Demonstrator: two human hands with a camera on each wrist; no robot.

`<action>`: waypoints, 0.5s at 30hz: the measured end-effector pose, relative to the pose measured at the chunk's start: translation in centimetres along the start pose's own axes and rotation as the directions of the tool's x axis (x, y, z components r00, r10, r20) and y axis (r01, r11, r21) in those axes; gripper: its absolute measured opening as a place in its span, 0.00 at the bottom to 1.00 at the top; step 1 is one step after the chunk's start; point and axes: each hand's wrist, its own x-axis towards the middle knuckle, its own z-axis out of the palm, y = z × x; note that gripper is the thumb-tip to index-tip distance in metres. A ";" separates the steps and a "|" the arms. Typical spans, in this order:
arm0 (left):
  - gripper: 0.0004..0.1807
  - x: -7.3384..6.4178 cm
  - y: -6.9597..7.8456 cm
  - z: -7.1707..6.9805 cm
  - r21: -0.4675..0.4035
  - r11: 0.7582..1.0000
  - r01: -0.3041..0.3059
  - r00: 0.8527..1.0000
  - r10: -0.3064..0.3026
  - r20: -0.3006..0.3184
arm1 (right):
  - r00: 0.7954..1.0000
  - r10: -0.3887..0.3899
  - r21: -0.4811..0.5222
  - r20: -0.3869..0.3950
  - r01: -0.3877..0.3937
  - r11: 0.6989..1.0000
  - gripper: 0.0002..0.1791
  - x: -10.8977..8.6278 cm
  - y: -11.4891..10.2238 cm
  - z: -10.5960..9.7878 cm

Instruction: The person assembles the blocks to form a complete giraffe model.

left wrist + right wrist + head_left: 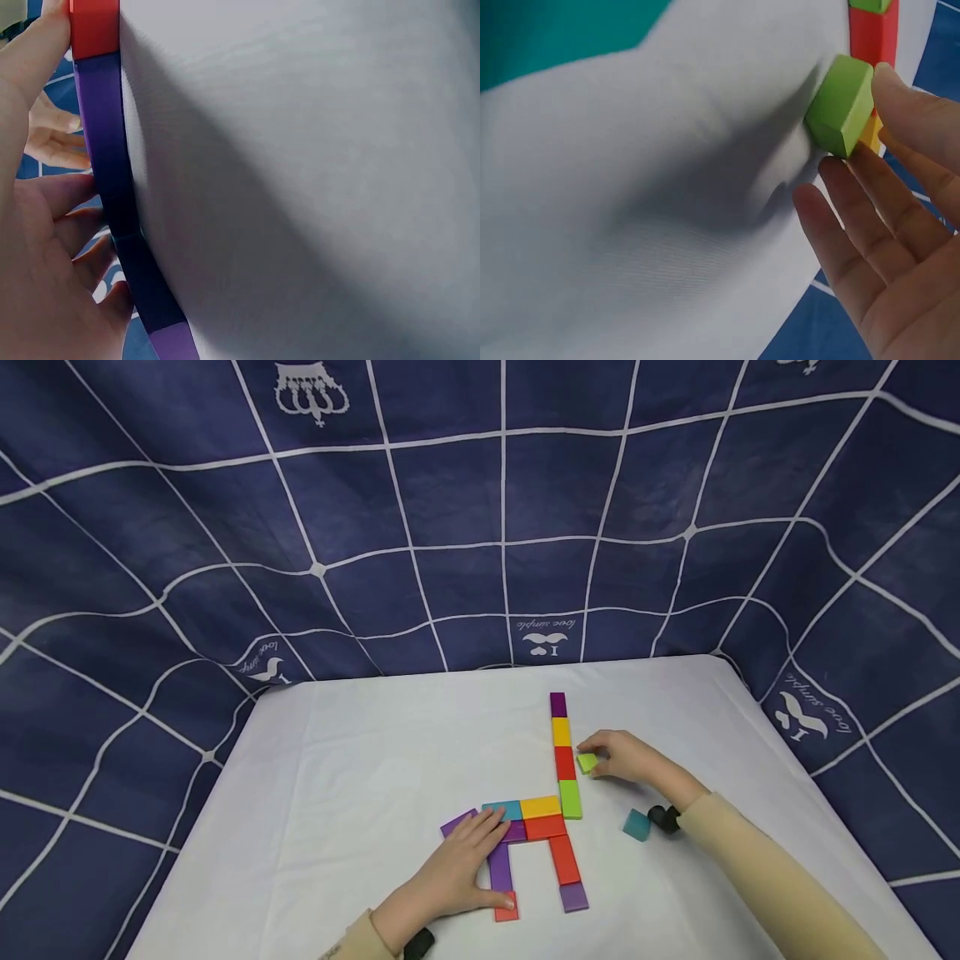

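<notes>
In the head view my right hand (622, 756) pinches a light green block (587, 762) between thumb and fingers, just right of an upright column of blocks. The right wrist view shows this green block (841, 101) tilted against the thumb and fingertips. That column runs dark purple (558, 704), yellow (561, 732), red (565, 763) and green (571, 799). My left hand (453, 872) rests with spread fingers over the lower blocks, partly hiding a blue block (512, 808) and a purple block (514, 832). Its thumb lies on a red block (507, 913) at the bottom.
Beside the column's foot lie another yellow block (540, 807) and red block (546, 827). Below them a red block (565, 858) leads to a light purple one (574, 897). A loose teal block (637, 825) lies near the right wrist on the white tablecloth (360, 760).
</notes>
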 end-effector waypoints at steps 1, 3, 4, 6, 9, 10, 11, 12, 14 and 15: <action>0.57 0.0 0.0 0.0 -0.001 1.000 -0.001 1.000 0.001 0.000 | 1.000 -0.002 -0.002 -0.002 0.002 1.000 0.23 -0.1 0.0 0.1; 0.57 0.0 0.0 0.0 -0.001 1.000 -0.001 1.000 0.001 -0.003 | 1.000 -0.018 -0.015 -0.003 0.018 1.000 0.22 -0.2 0.0 0.4; 0.57 -0.1 0.0 0.0 -0.001 1.000 0.000 1.000 0.000 -0.004 | 1.000 -0.022 -0.018 -0.007 0.022 1.000 0.21 -0.1 0.0 0.5; 0.57 -0.1 -0.1 0.1 -0.007 1.000 0.003 1.000 -0.003 -0.002 | 1.000 -0.024 -0.028 -0.010 0.024 0.999 0.19 0.0 0.0 0.7; 0.58 -0.2 -0.1 0.2 -0.012 1.000 0.006 1.000 -0.006 0.003 | 1.000 -0.013 -0.041 -0.014 0.012 0.999 0.18 0.3 0.1 0.8; 0.58 -0.1 -0.1 0.2 -0.013 1.000 0.006 1.000 -0.006 0.004 | 1.000 -0.006 -0.042 -0.018 0.005 0.999 0.18 0.4 0.1 0.7; 0.58 -0.1 -0.1 0.2 -0.013 1.000 0.006 1.000 -0.006 0.004 | 1.000 0.000 -0.049 -0.022 -0.001 0.999 0.18 0.6 0.2 0.6; 0.58 -0.1 0.0 0.1 -0.012 1.000 0.006 1.000 -0.006 0.004 | 1.000 0.007 -0.054 -0.029 -0.009 0.999 0.18 0.8 0.2 0.5; 0.58 0.0 0.0 0.0 -0.011 1.000 0.008 1.000 -0.008 0.007 | 0.999 0.020 -0.072 -0.048 -0.024 0.997 0.18 1.3 0.5 0.1; 0.57 0.1 0.0 0.0 -0.011 1.000 0.009 1.000 -0.009 0.007 | 0.998 0.025 -0.082 -0.057 -0.030 0.996 0.18 1.6 0.6 -0.1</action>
